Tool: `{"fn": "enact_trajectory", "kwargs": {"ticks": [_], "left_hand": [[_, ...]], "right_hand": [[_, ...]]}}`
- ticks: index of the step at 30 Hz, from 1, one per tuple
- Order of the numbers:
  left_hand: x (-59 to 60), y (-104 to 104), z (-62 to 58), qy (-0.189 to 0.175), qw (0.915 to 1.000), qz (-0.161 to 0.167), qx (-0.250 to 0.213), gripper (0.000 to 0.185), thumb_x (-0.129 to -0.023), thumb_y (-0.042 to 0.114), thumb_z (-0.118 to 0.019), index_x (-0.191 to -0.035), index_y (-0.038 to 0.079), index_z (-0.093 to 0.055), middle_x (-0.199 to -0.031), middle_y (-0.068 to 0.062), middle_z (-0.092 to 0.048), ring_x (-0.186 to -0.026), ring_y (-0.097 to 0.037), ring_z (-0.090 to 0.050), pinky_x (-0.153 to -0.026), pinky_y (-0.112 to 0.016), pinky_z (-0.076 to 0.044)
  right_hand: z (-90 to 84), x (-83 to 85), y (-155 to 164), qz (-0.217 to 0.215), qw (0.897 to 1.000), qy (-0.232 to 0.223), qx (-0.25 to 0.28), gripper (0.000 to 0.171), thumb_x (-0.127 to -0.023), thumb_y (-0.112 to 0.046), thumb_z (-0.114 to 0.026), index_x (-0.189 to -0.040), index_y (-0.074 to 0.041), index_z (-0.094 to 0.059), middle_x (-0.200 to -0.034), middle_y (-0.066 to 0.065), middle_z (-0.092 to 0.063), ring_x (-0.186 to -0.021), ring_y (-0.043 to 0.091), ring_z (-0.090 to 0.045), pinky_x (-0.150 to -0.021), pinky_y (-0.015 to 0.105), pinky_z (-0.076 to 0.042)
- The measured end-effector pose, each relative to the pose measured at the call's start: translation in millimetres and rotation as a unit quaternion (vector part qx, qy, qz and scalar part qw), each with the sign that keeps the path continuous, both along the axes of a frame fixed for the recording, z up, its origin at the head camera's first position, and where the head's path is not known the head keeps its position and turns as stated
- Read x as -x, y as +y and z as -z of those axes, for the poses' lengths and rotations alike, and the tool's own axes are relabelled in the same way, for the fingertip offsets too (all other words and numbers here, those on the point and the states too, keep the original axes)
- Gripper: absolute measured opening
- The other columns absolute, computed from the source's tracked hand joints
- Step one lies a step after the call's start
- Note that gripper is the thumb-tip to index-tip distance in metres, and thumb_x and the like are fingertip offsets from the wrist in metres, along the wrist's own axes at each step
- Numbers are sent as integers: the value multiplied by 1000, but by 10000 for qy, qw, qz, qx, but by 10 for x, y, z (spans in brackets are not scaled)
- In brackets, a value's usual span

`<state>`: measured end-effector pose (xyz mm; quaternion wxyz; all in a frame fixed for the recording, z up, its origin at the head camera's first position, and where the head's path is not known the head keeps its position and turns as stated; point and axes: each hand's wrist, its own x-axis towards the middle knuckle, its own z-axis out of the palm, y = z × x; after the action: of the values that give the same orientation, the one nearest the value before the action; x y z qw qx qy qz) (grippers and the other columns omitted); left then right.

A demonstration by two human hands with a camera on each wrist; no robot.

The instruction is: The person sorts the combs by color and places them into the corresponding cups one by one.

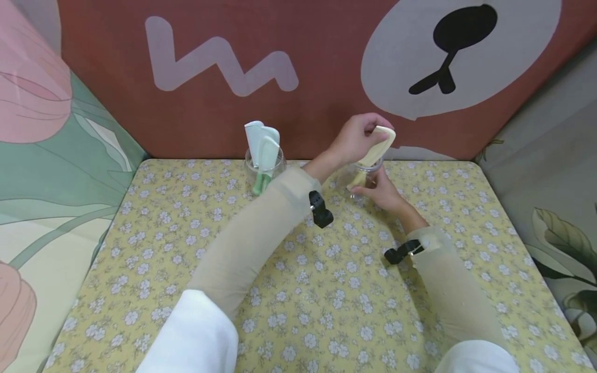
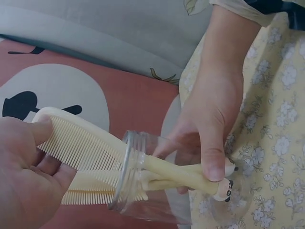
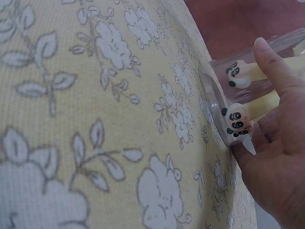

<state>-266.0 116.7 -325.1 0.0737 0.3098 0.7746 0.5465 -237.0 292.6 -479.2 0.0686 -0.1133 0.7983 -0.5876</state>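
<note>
My left hand (image 1: pixel 358 138) pinches the toothed head of a cream comb (image 2: pixel 90 138) between thumb and fingers. Its handle runs down inside a clear plastic jar (image 2: pixel 164 210). Another cream comb (image 2: pixel 88 179) leans in the same jar, its teeth sticking out past the rim. My right hand (image 1: pixel 388 192) grips the jar low on its side, thumb across the front. Through the clear wall near the base show panda-head handle ends (image 3: pixel 237 117). In the head view the jar is tilted close over the back of the table.
A second clear jar (image 1: pixel 251 161) stands to the left at the back, holding several pale mint combs (image 1: pixel 269 151) with green handles. The table has a yellow floral cloth (image 1: pixel 303 290). A brown printed backdrop (image 1: pixel 322 62) rises behind its back edge, with patterned cloth at both sides.
</note>
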Motion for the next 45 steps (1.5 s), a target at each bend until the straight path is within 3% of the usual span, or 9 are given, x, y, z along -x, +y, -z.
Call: {"fn": "enact_trajectory", "kwargs": {"ticks": [8,18,23,28,35,40,43,45], "left_hand": [[14,-1,72,192,9989,102,406,22,-102,13,-61,-121,5,-69,-122,-7,-69,-111,-14,-63,-89,-16,-46],[10,26,63,576,9974,66,432,28,-103,12,-60,-129,5,-66,-129,-6,-67,-116,-12,-62,-94,-16,-46],[8,18,-8,641,9965,5,532,31,-103,14,-62,-134,10,-64,-134,-1,-64,-119,-10,-59,-100,-18,-45],[-1,-28,-85,727,9956,16,589,31,-104,14,-60,-134,10,-64,-135,0,-63,-119,-9,-58,-95,-15,-44],[-47,-125,-223,733,9947,155,704,29,-104,14,-59,-133,9,-65,-134,0,-64,-124,-10,-56,-99,-15,-42],[-116,-254,-357,1024,9887,550,943,29,-105,15,-58,-132,7,-65,-133,-4,-64,-126,-15,-55,-101,-14,-40],[-154,-337,-433,1310,9810,790,1194,30,-105,15,-58,-133,6,-64,-133,-3,-63,-126,-14,-55,-103,-14,-38],[-185,-393,-474,1554,9736,912,1403,31,-105,16,-59,-133,6,-63,-132,-3,-63,-124,-13,-55,-104,-15,-38]], "right_hand": [[-196,-106,-91,-129,9997,-5,219,86,-91,3,-74,-155,-13,-19,-143,31,-43,-112,19,-60,-95,30,-52],[20,3,-11,-32,9999,59,83,87,-90,1,-75,-154,-21,-21,-145,22,-45,-115,21,-58,-92,29,-53],[29,15,12,-26,10000,56,-66,88,-91,-5,-77,-154,-26,-21,-139,18,-51,-114,23,-61,-96,35,-53],[37,36,25,-52,9999,73,-71,93,-90,-5,-78,-157,-27,-18,-145,16,-48,-121,28,-58,-104,44,-49],[-4,19,4,-32,10000,8,-89,98,-90,-5,-78,-160,-28,-14,-152,15,-42,-128,33,-53,-109,51,-43],[-27,32,10,-168,9999,13,-10,99,-91,-2,-76,-160,-30,-12,-151,20,-42,-122,29,-56,-102,41,-49],[-14,39,26,-165,9998,8,-147,98,-92,-8,-77,-159,-36,-12,-146,17,-47,-121,28,-57,-97,33,-51],[-32,30,38,-157,9995,-23,-281,96,-92,-11,-78,-158,-38,-13,-141,15,-52,-119,31,-59,-96,35,-53]]}}
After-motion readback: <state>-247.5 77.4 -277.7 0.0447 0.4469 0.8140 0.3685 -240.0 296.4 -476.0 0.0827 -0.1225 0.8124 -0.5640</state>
